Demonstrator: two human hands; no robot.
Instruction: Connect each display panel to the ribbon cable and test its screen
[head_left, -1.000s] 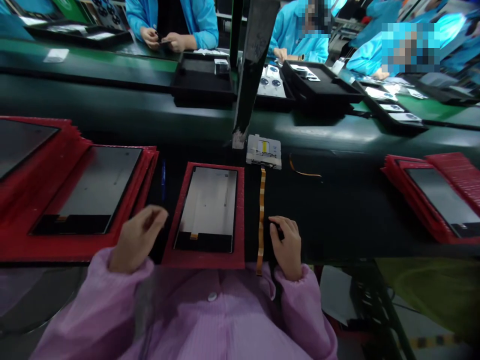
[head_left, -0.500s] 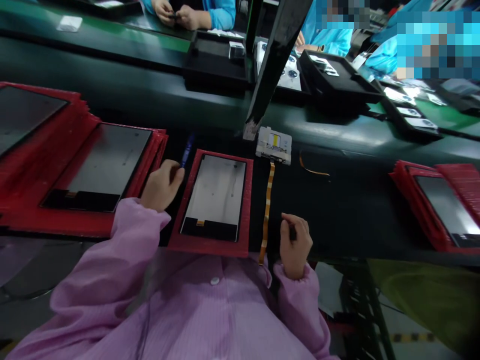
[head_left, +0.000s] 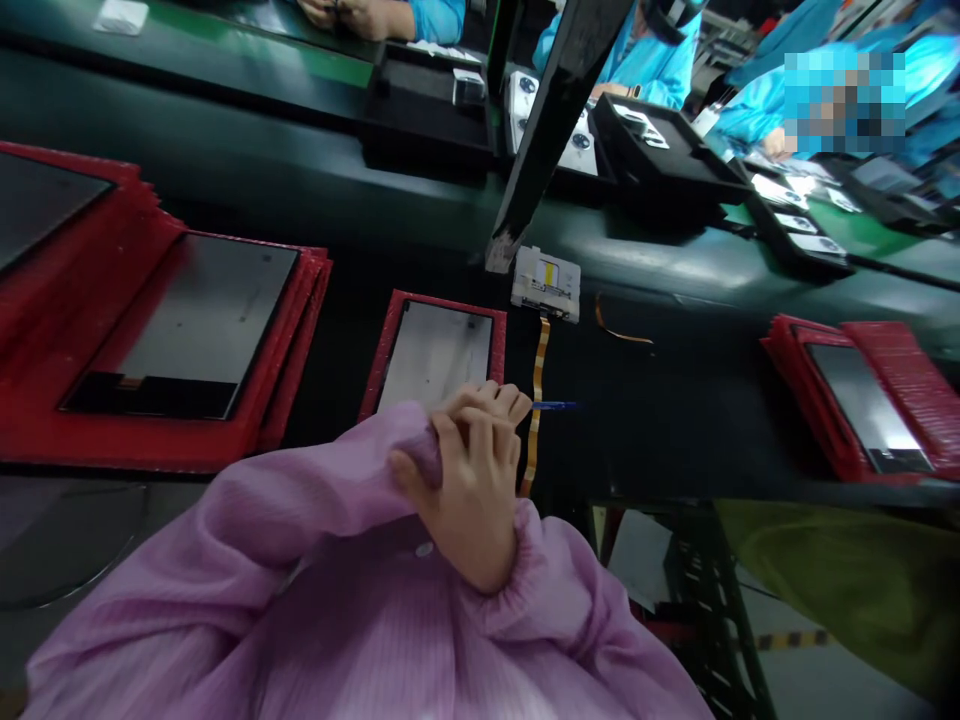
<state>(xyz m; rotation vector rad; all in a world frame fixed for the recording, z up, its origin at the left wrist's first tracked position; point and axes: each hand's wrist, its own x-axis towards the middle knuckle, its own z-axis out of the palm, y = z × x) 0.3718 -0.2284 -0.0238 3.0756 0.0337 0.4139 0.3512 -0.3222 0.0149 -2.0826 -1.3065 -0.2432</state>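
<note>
My right hand (head_left: 469, 495) is closed over the cuff of my left pink sleeve (head_left: 405, 440), just above the near end of a red tray (head_left: 390, 340) holding a grey display panel (head_left: 439, 350). Most of my left hand (head_left: 495, 397) is hidden behind it; only curled fingers show. A blue pen (head_left: 556, 405) sticks out to the right from those fingers, across an orange flex cable (head_left: 538, 365). The cable runs from a white connector box (head_left: 546, 282) toward me.
Stacks of red trays with panels lie at the left (head_left: 289, 330) and at the right (head_left: 795, 345). A slanted black post (head_left: 555, 110) rises behind the box. Black trays (head_left: 420, 140) and people in blue coats (head_left: 637, 70) line the far bench.
My left hand took the blue pen from beside the tray and carried it right, over the panel. My right hand left the table beside the cable and closed on the left cuff.
</note>
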